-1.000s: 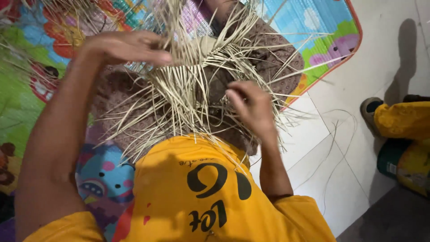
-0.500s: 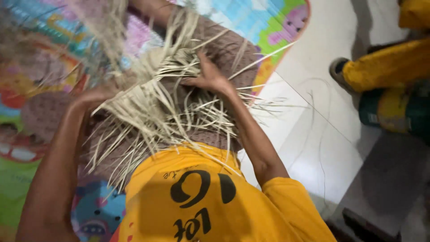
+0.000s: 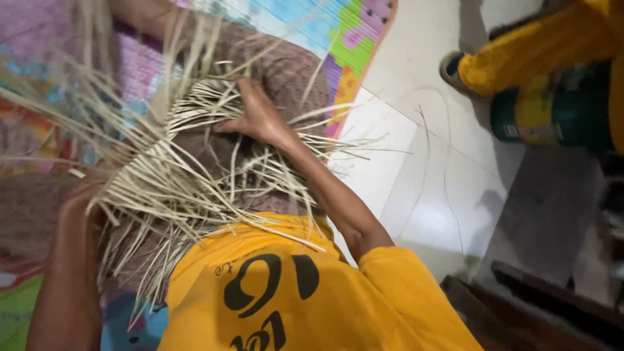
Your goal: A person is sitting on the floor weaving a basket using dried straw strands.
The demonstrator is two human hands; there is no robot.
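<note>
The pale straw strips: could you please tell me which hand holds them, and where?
The left hand grips the pale straw strips at their bunched left side. The right hand presses its fingers onto strips near the top middle.

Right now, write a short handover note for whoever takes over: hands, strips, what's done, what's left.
Right hand: pressed flat on the strips over the brown cloth.
Left hand: at the lower left edge of the bundle, grip blurred.
Strips: fanned across the lap, above the mat; a few stray onto the tiled floor.
Done: some strips lie crossed.
Left: most ends hang loose.
</note>
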